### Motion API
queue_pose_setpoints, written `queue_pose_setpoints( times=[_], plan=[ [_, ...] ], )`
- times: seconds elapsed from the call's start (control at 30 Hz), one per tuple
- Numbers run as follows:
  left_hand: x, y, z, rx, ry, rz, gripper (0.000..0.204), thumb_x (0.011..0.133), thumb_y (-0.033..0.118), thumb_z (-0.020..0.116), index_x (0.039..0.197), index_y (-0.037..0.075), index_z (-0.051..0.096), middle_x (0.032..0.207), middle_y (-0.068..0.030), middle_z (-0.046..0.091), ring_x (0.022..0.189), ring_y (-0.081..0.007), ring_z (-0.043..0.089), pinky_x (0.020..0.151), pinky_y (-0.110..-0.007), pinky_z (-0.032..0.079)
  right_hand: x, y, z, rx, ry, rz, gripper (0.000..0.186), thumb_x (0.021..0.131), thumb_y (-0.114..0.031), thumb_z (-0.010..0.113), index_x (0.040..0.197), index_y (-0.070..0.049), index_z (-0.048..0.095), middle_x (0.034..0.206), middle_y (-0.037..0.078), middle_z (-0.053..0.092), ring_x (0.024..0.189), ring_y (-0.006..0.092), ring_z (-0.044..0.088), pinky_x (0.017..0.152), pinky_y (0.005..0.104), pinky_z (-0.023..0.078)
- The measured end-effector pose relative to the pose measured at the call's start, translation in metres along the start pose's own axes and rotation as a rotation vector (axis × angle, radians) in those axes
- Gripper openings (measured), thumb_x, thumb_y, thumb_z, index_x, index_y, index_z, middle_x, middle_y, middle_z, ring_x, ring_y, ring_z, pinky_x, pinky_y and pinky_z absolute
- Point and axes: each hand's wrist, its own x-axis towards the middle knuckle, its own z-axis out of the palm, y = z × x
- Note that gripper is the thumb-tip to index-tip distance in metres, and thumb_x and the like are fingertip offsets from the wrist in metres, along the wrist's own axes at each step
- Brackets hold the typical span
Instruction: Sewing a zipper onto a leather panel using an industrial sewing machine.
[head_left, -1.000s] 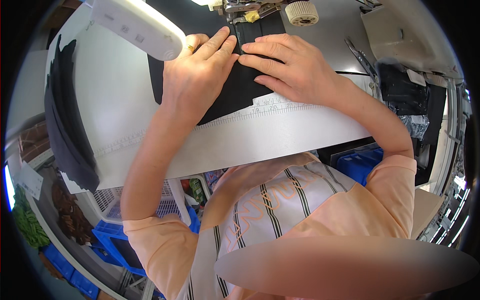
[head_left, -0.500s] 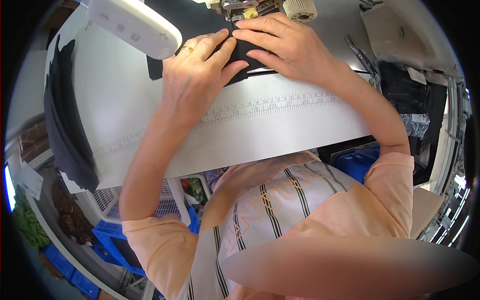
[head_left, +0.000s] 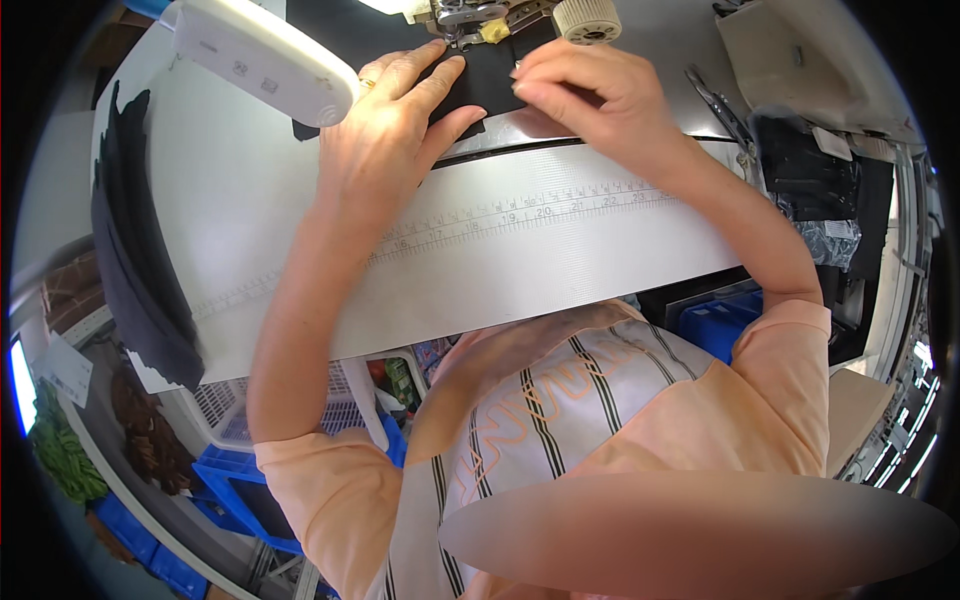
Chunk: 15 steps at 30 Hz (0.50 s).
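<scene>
A piece of black fabric (head_left: 482, 90) lies under the needle area of a sewing machine (head_left: 470, 25). My left hand (head_left: 395, 115) rests on it, fingers stretched forward and thumb out to the side, the fingertips close to the presser foot. A ring is on one finger. My right hand (head_left: 605, 95) is at the right side of the fabric, with thumb and forefinger brought together in a pinch. Whether cloth or something small is between those fingertips cannot be made out.
A white rounded housing (head_left: 265, 62) hangs over the left of the white table (head_left: 450, 285), which has a printed ruler. Dark cloth (head_left: 140, 240) drapes at the left edge. Scissors-like metal tools (head_left: 718, 105) lie right, beside a dark bundle (head_left: 805, 170). Crates (head_left: 225, 410) stand below.
My right hand has lifted from lying flat on the fabric, shifted right and closed into a pinch. The fabric's near edge has slid away from me, with my left hand still on it.
</scene>
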Motion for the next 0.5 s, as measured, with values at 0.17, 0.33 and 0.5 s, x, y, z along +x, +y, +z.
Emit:
queue_pose_setpoints(
  times=[0.17,0.33,0.5],
  plan=[
    [0.002,0.007,-0.001,0.003,-0.012,-0.021,0.035,0.075,0.026,0.079,0.103,0.006,0.072,0.109,-0.0040,0.068,0.096,-0.0239,0.063,0.077,-0.034,0.055,0.026,0.040,-0.032,1.345,-0.441,1.022,0.024,0.096,-0.015,0.057,0.108,0.005,0.065,0.102,0.014,0.068,0.098,0.0172,0.065,0.080,0.0292,0.052],
    [-0.002,0.003,0.000,0.005,0.016,-0.003,0.033,0.073,0.024,0.080,0.101,0.009,0.073,0.109,-0.0033,0.069,0.095,-0.0223,0.064,0.074,-0.033,0.055,0.008,0.022,0.002,1.033,-0.100,0.572,0.025,0.097,-0.019,0.059,0.110,0.001,0.068,0.113,0.012,0.067,0.105,0.0145,0.064,0.082,0.0259,0.053],
    [-0.004,0.003,0.002,0.040,0.024,0.007,0.031,0.073,0.024,0.080,0.100,0.010,0.074,0.110,-0.0034,0.070,0.096,-0.0214,0.065,0.072,-0.030,0.056,0.003,0.008,0.015,-0.161,-0.078,0.054,0.029,0.090,-0.026,0.066,0.114,-0.012,0.070,0.119,0.001,0.068,0.109,0.0191,0.060,0.092,0.0316,0.051]
  ],
)
